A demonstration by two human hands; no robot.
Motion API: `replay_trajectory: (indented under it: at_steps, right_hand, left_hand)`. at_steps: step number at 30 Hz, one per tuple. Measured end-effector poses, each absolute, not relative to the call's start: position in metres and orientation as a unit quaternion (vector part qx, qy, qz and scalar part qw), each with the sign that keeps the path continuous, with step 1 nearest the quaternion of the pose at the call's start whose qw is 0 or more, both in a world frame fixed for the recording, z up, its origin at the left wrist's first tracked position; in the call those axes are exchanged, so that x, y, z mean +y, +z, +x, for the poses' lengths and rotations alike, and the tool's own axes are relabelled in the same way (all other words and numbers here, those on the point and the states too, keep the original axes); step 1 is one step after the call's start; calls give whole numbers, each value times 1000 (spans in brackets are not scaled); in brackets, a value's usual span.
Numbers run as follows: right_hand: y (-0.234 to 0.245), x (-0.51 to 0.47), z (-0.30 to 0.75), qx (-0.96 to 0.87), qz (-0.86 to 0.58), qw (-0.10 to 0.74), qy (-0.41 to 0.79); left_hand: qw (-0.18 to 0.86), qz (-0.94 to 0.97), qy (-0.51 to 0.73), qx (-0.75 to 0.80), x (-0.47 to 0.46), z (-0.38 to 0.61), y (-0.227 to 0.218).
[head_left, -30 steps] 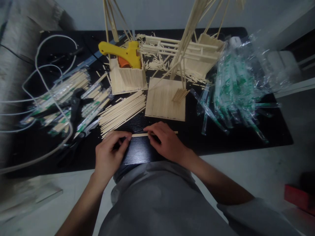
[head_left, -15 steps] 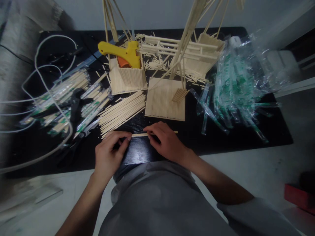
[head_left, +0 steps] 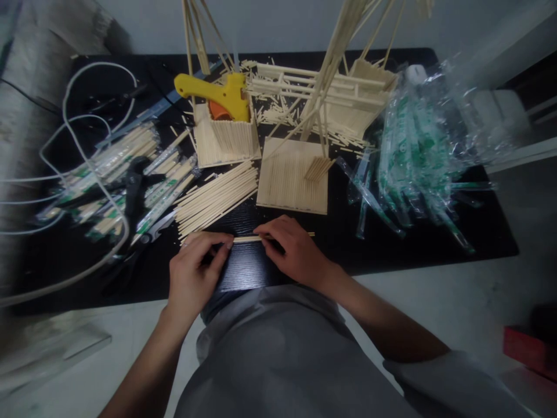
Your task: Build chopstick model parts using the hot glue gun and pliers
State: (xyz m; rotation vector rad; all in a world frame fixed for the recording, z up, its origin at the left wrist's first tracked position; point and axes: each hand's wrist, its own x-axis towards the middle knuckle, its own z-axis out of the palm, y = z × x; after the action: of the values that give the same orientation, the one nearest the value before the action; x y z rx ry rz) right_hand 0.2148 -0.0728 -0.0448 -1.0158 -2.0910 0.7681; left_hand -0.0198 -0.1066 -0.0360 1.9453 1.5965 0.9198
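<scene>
My left hand [head_left: 194, 277] and my right hand [head_left: 292, 251] rest on the black table [head_left: 435, 244] near its front edge. Both pinch a thin wooden stick [head_left: 247, 238] that lies flat between them, its right end poking out past my right hand. A fan of loose sticks [head_left: 216, 198] lies just behind my left hand. A flat panel of glued sticks [head_left: 292, 177] sits behind my right hand.
A yellow glue gun [head_left: 217, 94] rests in a small stick box [head_left: 226, 139]. Wrapped chopsticks [head_left: 113, 168], black pliers [head_left: 133, 191] and white cables [head_left: 73, 116] lie left. Empty plastic wrappers [head_left: 418, 151] pile up right. Tall stick structures [head_left: 335, 64] stand behind.
</scene>
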Motion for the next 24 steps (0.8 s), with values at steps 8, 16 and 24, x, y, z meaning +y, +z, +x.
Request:
replay_trajectory:
  at_steps: [8, 16, 24]
  right_hand:
    - [-46, -73, 214, -805, -387, 342, 292]
    - [-44, -73, 215, -806, -387, 339, 294]
    - [-47, -72, 214, -807, -386, 342, 286]
  left_hand:
    - [240, 695, 334, 589, -106, -19, -36]
    - [246, 693, 341, 586, -106, -19, -37]
    - [251, 691, 341, 586, -105, -19, -36]
